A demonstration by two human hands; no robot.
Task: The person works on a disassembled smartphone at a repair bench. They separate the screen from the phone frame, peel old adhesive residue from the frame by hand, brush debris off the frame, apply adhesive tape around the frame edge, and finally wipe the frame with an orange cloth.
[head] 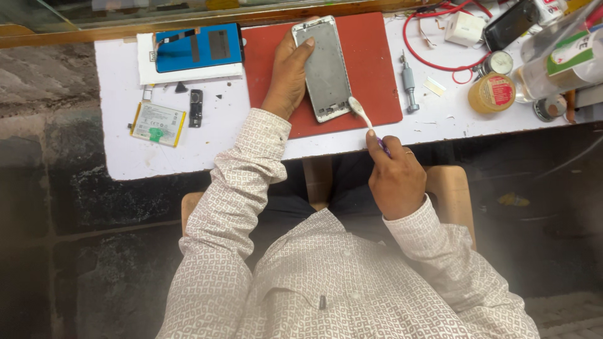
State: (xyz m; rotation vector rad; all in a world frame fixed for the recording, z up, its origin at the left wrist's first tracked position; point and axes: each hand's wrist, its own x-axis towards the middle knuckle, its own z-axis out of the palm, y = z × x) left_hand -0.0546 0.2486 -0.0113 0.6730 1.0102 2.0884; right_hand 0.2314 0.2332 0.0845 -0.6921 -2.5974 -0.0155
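Note:
A grey metal phone frame (326, 69) lies on a red mat (370, 63) on the white bench. My left hand (287, 76) grips its left edge, thumb resting on the top. My right hand (396, 176) holds a toothbrush (363, 114) with a white head, and the bristles touch the frame's lower right corner.
A blue phone back cover (198, 47), a flat battery (157, 123) and small black parts (196, 108) lie left of the mat. To the right are a screwdriver (409, 81), red cable (433, 37), white charger (465, 28), a yellow jar (491, 93) and bottles (565, 63). The bench edge is just below the mat.

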